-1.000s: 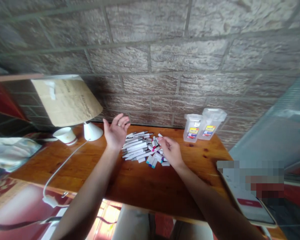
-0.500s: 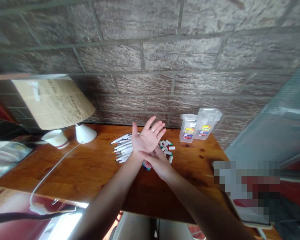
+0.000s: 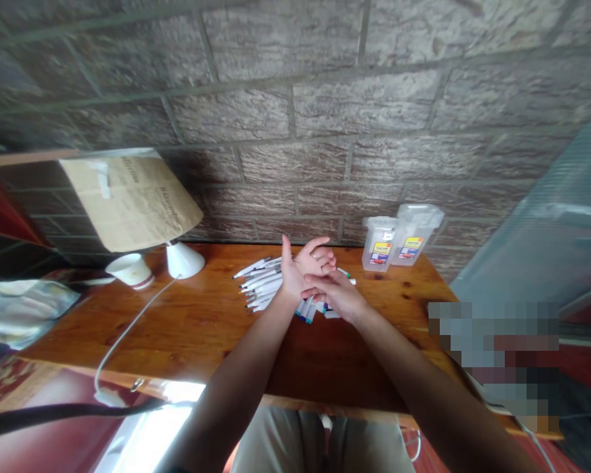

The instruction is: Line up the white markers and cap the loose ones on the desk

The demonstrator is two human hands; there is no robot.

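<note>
Palm up above the table, my left hand (image 3: 303, 269) has its thumb stretched up and its fingers apart and partly curled, with a ring on one finger. My right hand (image 3: 342, 295) lies with its fingers extended against the heel of the left palm. Neither hand holds anything that I can see. Behind and left of them a row of white markers (image 3: 263, 284) lies on the wood. Partly hidden under the hands are several white pieces with coloured ends (image 3: 305, 309), apparently marker caps or pens.
Two clear plastic boxes (image 3: 379, 244) with yellow labels stand at the back right against the brick wall (image 3: 325, 157). On the left are a lamp (image 3: 184, 259) with a paper shade, a paper cup (image 3: 131, 270) and a white cord (image 3: 128, 322). A plastic bag (image 3: 24, 309) lies at far left.
My right hand has slid from the left wrist up onto the palm. The left fingers have curled more. The view has shifted slightly, so everything sits further right.
</note>
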